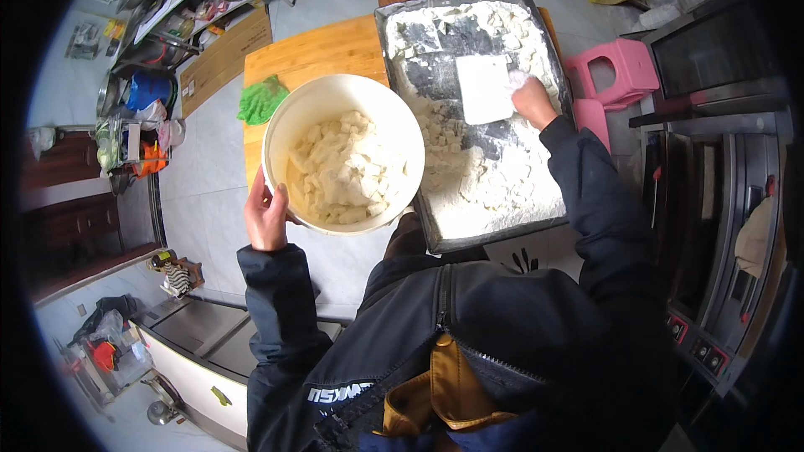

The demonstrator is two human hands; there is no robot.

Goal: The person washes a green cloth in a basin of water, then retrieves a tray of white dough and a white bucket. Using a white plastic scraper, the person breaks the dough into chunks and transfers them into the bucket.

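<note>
My left hand (pixel 265 216) grips the near left rim of a round white bucket (pixel 276 157), thumb on the outside wall. Pale, flour-dusted pieces (pixel 345 166), perhaps dough, lie inside it in a loose heap. In my right hand (pixel 534 102) is a flat white scoop or scraper (pixel 483 89), held by its right end. It is over the middle of a large dark baking tray (pixel 430 235), right of the bucket. White flour (pixel 502 191) and small floury pieces (pixel 446 132) cover much of the tray, with dark bare streaks near the scoop.
The tray and bucket rest at a wooden table (pixel 314 47), where a crumpled green cloth or net (pixel 262 100) lies at the left edge. A pink plastic stool (pixel 619 72) stands right of the tray. Ovens (pixel 697 201) line the right side; a cardboard sheet (pixel 226 59) leans by shelving.
</note>
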